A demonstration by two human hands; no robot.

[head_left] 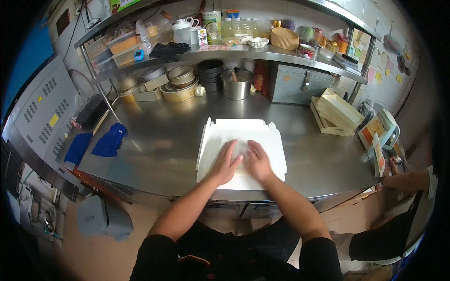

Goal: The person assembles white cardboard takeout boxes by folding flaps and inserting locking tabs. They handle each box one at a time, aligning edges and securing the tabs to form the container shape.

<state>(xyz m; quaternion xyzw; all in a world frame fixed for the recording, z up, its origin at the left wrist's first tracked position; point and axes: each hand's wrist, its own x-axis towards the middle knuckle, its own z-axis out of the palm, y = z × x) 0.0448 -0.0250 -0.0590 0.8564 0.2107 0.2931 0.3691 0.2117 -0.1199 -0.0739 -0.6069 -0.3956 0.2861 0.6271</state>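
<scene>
Our left hand (225,165) and right hand (258,161), loosely spread at mid-frame, should press the white cardboard (243,131) evenly.

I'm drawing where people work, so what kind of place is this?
Looks like a working kitchen, perhaps a bakery or small restaurant. A steel pot and stacked dark round pans stand on a big metal counter, with clear bottles on the shelf above.
</scene>
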